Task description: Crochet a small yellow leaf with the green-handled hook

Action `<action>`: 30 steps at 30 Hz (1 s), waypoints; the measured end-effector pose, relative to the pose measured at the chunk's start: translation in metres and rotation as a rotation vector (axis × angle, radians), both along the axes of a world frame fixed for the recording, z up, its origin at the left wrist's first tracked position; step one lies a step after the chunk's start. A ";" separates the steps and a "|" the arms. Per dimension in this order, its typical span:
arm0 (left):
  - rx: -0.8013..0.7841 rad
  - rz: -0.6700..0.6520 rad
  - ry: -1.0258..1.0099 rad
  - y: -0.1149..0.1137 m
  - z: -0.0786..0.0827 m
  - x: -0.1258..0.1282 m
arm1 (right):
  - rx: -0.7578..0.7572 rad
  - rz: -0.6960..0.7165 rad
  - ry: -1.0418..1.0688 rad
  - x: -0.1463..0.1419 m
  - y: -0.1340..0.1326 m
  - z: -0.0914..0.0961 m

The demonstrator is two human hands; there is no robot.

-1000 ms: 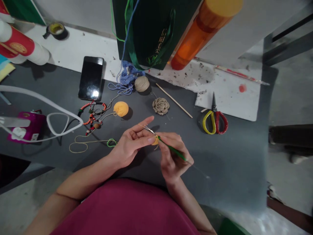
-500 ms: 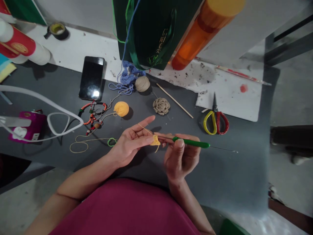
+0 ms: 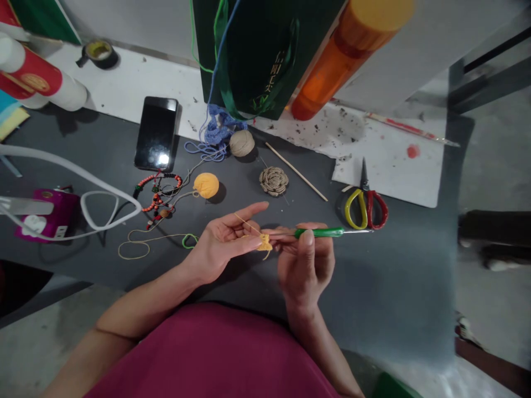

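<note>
Only one text was legible: gold characters [image 3: 275, 69] running down the dark green bag [image 3: 253, 52], straight ahead of the left hand [image 3: 222, 246] and right hand [image 3: 307, 262]. Top two read 信阳; those below were too blurred to confirm. Green mark [image 3: 261, 103] under them, no wording made out. White bottle [image 3: 73, 95], far ahead-left of left hand: red label, round gold emblem, unreadable. Purple box [image 3: 45, 202], left of left hand: white patch [image 3: 61, 231], print too small.

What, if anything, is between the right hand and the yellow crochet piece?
Nothing visible: the right hand, holding the green-handled hook, is right beside the yellow crochet piece, which the left hand pinches. The scissors lie on the right hand's other side.
</note>
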State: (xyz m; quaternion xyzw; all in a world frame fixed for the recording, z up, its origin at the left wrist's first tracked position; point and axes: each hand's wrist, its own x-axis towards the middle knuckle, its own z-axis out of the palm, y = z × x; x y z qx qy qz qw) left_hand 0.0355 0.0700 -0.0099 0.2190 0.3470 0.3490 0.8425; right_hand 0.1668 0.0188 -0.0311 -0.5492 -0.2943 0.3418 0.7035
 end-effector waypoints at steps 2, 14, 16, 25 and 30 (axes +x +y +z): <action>0.015 0.001 0.001 0.000 -0.001 0.000 | 0.020 0.022 0.033 0.000 0.001 0.001; 0.044 0.014 -0.017 -0.002 -0.004 0.000 | 0.035 0.085 0.178 0.001 0.003 0.006; 0.048 0.011 -0.017 -0.002 -0.004 0.000 | 0.029 0.123 0.225 0.002 0.004 0.007; 0.128 0.005 0.047 -0.005 -0.003 -0.001 | 0.115 0.118 0.143 -0.003 0.003 -0.003; 0.151 0.061 0.066 -0.008 -0.007 0.000 | 0.159 0.152 -0.142 0.000 -0.002 -0.002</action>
